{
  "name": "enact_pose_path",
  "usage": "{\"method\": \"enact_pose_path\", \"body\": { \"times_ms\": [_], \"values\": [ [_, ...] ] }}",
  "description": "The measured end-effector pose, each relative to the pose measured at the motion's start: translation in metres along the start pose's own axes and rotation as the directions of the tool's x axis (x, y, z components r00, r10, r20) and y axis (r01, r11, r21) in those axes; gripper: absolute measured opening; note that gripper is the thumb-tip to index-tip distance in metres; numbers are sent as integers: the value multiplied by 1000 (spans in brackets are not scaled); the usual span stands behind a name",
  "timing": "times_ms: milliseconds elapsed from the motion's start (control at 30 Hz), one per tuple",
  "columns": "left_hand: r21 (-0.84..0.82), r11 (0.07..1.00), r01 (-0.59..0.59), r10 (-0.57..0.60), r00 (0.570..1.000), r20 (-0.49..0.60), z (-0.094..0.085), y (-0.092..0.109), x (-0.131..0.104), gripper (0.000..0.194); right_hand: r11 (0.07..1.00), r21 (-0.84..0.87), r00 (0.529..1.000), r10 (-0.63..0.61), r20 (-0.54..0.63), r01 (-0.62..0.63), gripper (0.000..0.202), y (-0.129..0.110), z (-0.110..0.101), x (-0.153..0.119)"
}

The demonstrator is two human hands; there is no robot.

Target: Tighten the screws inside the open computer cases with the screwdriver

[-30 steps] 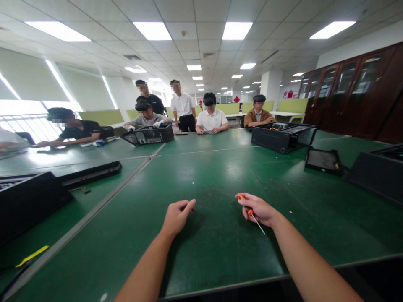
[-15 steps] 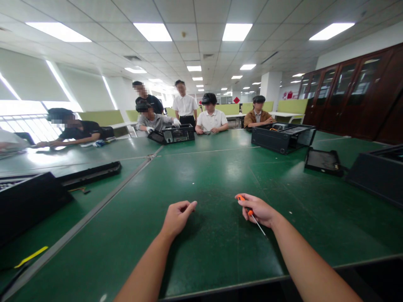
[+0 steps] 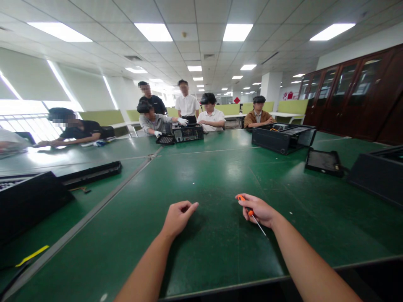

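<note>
My right hand [image 3: 258, 212] grips a screwdriver [image 3: 250, 212] with an orange-and-black handle. Its thin metal shaft slants down toward the table's near edge, past the heel of the hand. Across a stretch of green tabletop [image 3: 217, 251], my left hand [image 3: 179, 218] rests with its fingers curled in and the thumb lying along the top. Nothing shows in the left hand. Both forearms reach in from the bottom of the view, and the hands are apart.
Black computer cases stand at the left [image 3: 31, 201], right edge [image 3: 378, 176] and far right [image 3: 281, 136]. A black panel [image 3: 323, 161] lies on the right. A yellow strip [image 3: 32, 256] is at lower left. Across the table, a gloved co-worker [image 3: 155, 121] handles another case [image 3: 189, 133].
My hands and the screwdriver stay almost still. Across the table, the gloved co-worker's case and its open part have shifted to the right, and the white-shirted seated person's arms have moved.
</note>
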State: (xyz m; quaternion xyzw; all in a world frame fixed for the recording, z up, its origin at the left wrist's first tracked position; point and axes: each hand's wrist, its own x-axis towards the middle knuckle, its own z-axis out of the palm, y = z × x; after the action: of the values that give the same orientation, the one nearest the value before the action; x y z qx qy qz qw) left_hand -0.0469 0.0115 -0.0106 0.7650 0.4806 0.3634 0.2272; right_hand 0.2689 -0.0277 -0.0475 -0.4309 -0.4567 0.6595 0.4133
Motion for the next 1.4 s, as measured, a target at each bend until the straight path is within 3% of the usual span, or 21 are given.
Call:
{"method": "enact_pose_path", "body": {
  "times_ms": [400, 1400],
  "values": [
    [5, 1000, -14, 14, 1000, -2, 0, 2, -1, 46, 1000, -4, 1000, -10, -4, 10, 56, -2, 2, -2],
    [15, 1000, -27, 27, 999, 19, 0, 1, -1, 44, 1000, 8, 1000, -17, -10, 17, 53, -2, 3, -2]
  ]
}}
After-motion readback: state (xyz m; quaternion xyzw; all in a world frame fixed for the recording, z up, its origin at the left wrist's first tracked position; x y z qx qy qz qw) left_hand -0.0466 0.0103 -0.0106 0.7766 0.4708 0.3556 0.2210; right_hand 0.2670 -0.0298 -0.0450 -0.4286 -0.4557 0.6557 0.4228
